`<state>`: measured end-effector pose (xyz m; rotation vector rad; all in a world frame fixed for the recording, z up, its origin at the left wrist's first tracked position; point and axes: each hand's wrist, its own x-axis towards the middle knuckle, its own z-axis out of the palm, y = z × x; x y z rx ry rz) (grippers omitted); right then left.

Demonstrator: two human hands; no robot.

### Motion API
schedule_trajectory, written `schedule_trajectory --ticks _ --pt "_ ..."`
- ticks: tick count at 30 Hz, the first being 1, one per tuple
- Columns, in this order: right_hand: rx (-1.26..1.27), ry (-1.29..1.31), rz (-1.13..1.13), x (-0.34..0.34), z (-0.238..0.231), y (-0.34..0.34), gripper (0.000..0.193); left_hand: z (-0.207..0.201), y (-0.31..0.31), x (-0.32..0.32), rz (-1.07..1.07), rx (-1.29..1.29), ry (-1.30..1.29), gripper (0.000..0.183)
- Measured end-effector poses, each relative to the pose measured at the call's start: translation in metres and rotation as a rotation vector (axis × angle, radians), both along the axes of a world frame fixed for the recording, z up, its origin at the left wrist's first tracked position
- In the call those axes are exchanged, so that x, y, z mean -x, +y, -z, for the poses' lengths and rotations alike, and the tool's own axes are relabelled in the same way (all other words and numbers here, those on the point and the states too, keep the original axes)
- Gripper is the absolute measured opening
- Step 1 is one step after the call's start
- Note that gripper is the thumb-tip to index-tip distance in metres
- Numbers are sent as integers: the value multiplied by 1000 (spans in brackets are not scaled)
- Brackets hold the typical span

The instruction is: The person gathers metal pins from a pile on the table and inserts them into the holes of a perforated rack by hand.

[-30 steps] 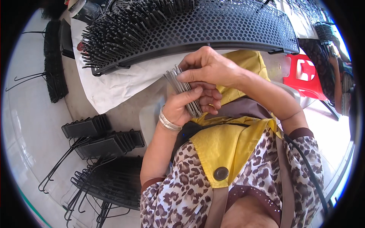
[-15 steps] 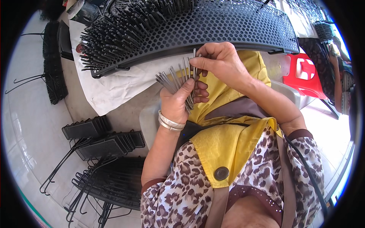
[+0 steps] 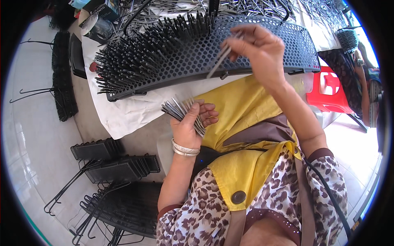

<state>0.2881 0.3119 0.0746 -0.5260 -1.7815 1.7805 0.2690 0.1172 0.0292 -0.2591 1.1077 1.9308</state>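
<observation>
A curved black panel full of round holes [image 3: 283,45] lies across the table in front of me. Dark thin rods [image 3: 143,53] stand packed upright in its left part; the right part shows bare holes. My left hand [image 3: 188,129], with silver bangles on the wrist, is closed round a fanned bundle of thin grey metal rods [image 3: 174,107] below the panel's near edge. Over the middle of the panel, my right hand [image 3: 262,51] pinches a few thin metal rods [image 3: 219,61] that slant down to the left. They are blurred, so their exact number cannot be told.
Loose rods [image 3: 172,9] cover the far tabletop beside a clear container [image 3: 97,28]. White cloth [image 3: 123,117] hangs over the near edge. Black perforated racks with hooks [image 3: 119,169] stand on the left floor. A red stool [image 3: 326,100] and another person's arm [image 3: 362,80] are at right.
My right hand has moved up and away from the bundle, carrying rods over the panel. My left hand has lowered slightly with its bundle. The view has shifted, showing more of the far table.
</observation>
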Motion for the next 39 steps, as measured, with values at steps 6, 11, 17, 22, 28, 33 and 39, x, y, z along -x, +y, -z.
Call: schedule_trajectory --ticks 6,11,17,22,28,33,39 --pt "-252 166 155 33 4 15 14 6 1 -3 10 -57 -53 23" --pt "-539 165 157 41 10 17 18 7 1 -3 -1 -56 -67 22" --pt "-821 178 43 44 -11 18 18 7 1 -4 0 -64 -94 21" --pt "-761 -2 40 44 -16 15 19 6 1 -3 -6 -57 -101 21" --pt "-706 96 -64 43 4 26 16 5 -1 -4 -1 -57 -122 22" --pt "-846 41 -127 44 7 22 13 8 -1 -5 13 -50 -117 22" --pt "-1182 23 -208 64 1 26 15 6 0 -4 27 -41 -103 21"
